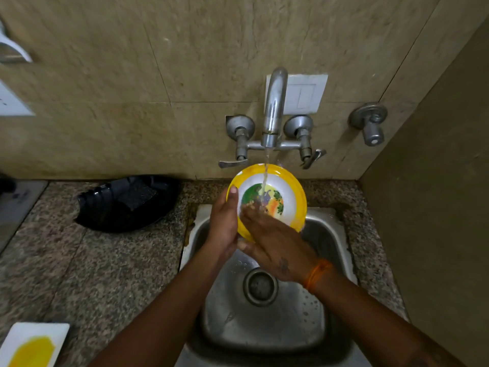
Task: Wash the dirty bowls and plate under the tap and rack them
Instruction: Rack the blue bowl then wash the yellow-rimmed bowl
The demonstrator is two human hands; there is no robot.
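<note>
both hands hide the yellow bowl's (291, 192) near rim under running water.

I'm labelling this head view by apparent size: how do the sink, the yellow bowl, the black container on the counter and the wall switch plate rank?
Largest to smallest:
1. sink
2. black container
3. yellow bowl, though it sits nearer the camera
4. switch plate

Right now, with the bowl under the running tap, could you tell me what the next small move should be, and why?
Probably turn the yellow-rimmed bowl a little in the left hand's grip, so the stream reaches new areas. The water from the tap lands only near the middle, where the right hand's fingers rub; the far rim looks untouched.
</note>
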